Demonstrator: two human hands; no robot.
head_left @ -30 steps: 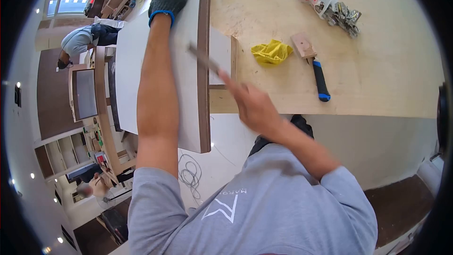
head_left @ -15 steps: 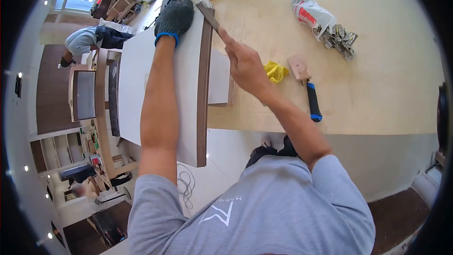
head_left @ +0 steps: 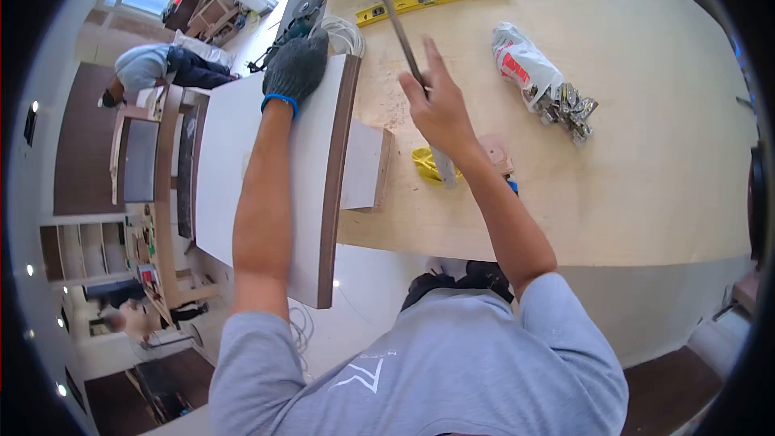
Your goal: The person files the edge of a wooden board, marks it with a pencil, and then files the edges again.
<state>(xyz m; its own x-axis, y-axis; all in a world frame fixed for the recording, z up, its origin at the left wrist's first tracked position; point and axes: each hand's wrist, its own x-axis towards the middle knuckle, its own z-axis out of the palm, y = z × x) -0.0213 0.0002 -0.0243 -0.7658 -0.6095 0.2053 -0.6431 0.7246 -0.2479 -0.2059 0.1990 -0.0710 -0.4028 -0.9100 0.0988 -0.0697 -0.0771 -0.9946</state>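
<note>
My left hand (head_left: 295,66), in a dark knitted glove with a blue cuff, is on the far end of a white panel (head_left: 311,186) with a brown edge. Its fingers curl over the far edge, their tips hidden. Raised to the right of the panel, my right hand (head_left: 440,109) grips a long flat metal file (head_left: 402,32), its index finger extended. The file is apart from the panel, and its pale lower end shows below the hand. Near that end lie a yellow cloth (head_left: 428,165) and a partly hidden wooden block (head_left: 496,153).
A white plastic bag (head_left: 521,56) with metal hinges (head_left: 565,109) spilling out lies on the wooden table (head_left: 646,169). A yellow spirit level (head_left: 432,2) and a coiled white cable (head_left: 343,36) are farther back. Another person (head_left: 165,69) bends over at the left.
My right hand has lifted the file off the panel's edge and moved it right, its blade now pointing away. My left hand stays on the panel. The head view has shifted slightly.
</note>
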